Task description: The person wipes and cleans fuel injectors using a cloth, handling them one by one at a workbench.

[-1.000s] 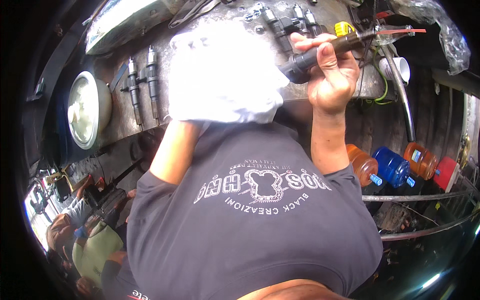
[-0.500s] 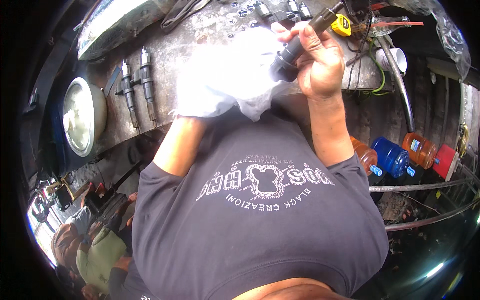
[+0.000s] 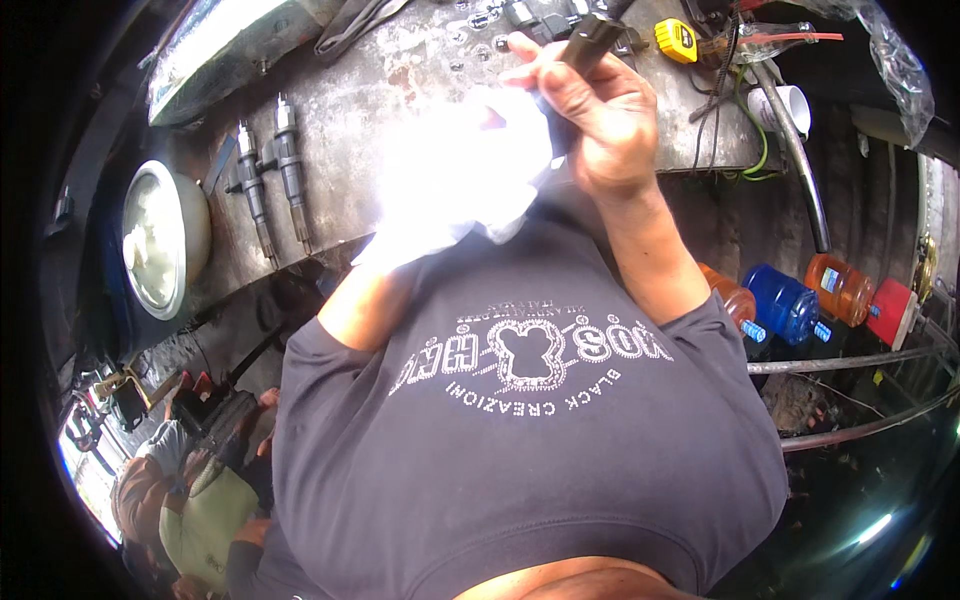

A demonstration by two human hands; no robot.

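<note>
My right hand [image 3: 612, 125] is closed around a dark cylindrical metal part [image 3: 592, 42], which is held tilted above the bench's front edge. Its lower end runs down beside a white cloth [image 3: 455, 185], bright with glare. My left forearm [image 3: 368, 305] reaches up under the cloth; the left hand holds the cloth against the part, and its fingers are lost in the folds and glare. Two fuel injectors [image 3: 288, 165] lie side by side on the metal bench [image 3: 345, 135] to the left. More injector-like parts [image 3: 527, 20] lie at the far side, beyond my right hand.
A white lidded bowl [image 3: 160, 240] stands at the bench's left. At the right are a yellow tape measure [image 3: 676, 40], a clear bottle [image 3: 765, 42], a white cup [image 3: 790, 110] and dark cables. Large water jugs [image 3: 780, 303] are below right. Another person [image 3: 205, 510] is at lower left.
My right hand and the dark part have moved left and toward me, and the part's tilt has changed. The cloth has shifted with them, covering the collar that showed before.
</note>
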